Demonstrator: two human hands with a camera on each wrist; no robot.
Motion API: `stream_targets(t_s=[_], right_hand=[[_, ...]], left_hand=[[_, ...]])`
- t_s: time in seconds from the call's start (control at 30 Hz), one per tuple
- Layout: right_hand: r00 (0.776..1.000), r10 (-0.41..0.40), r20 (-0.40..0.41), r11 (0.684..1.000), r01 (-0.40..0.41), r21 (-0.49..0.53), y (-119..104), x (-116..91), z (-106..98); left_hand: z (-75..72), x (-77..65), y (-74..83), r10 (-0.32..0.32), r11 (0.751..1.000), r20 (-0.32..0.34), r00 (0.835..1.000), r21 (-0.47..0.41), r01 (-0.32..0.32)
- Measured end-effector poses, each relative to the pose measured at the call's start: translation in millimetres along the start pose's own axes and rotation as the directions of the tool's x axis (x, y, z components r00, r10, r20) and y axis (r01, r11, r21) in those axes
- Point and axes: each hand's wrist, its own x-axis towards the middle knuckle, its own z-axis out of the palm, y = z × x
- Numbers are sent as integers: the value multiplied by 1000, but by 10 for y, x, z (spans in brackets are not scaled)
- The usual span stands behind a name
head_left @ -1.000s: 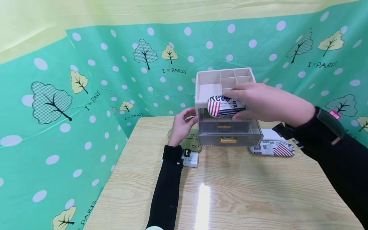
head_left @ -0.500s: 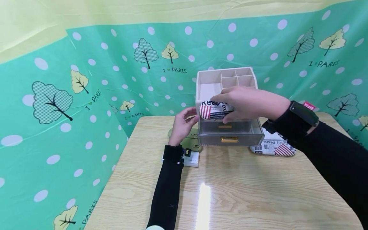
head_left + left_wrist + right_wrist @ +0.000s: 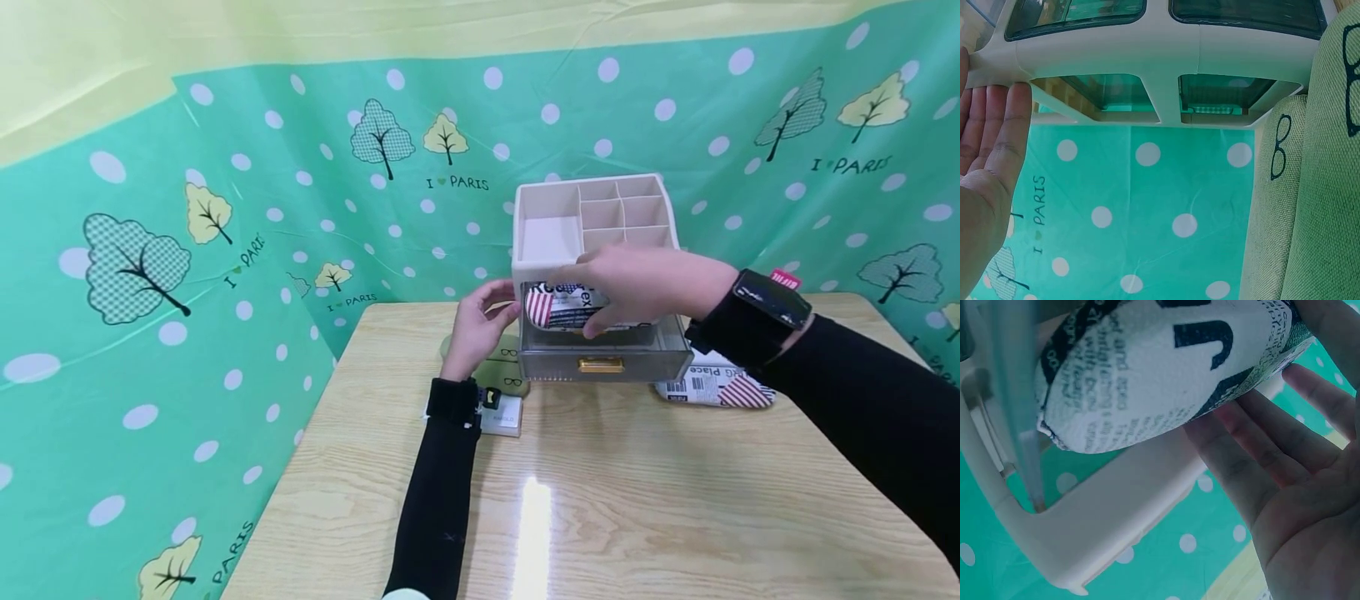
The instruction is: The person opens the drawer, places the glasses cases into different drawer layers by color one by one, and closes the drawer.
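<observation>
My right hand [image 3: 637,279] grips a glasses case [image 3: 566,310] with a newspaper-style print and red stripes. It is held over the pulled-out smoky clear drawer [image 3: 555,367] of a white desktop organizer [image 3: 529,272]. In the right wrist view the printed case [image 3: 1147,381] lies across the fingers, close to the organizer's frame [image 3: 1129,506]. My left hand [image 3: 480,325] rests against the organizer's left side. The left wrist view shows this hand [image 3: 991,137] with nearly straight fingers touching the white frame, holding nothing.
Green glasses cases [image 3: 512,367] lie left of the organizer, with a small white box [image 3: 504,417] in front of them. Another printed glasses case [image 3: 712,387] lies to the right. The wooden table [image 3: 637,492] meets a green polka-dot cloth [image 3: 420,242] behind and left.
My right hand has moved left and down with the printed glasses case, lowering it from in front of the organizer's top to the drawer. The left hand stays in place.
</observation>
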Motion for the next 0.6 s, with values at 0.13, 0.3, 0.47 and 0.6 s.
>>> stream_targets(t_s=[0.13, 0.3, 0.47, 0.6], right_hand=[[1000, 2, 17, 999, -2, -39, 1, 19, 64], [999, -31, 38, 997, 34, -68, 10, 37, 138], [996, -71, 48, 987, 77, -143, 23, 66, 213], [996, -80, 49, 981, 88, -172, 24, 79, 256]], left_hand=[[-6, -1, -10, 6, 1000, -1, 1000, 15, -6], [-10, 2, -15, 10, 1000, 1, 1000, 28, -10], [-11, 3, -15, 17, 999, 5, 1000, 33, -17], [-12, 7, -18, 11, 1000, 6, 1000, 27, -11]])
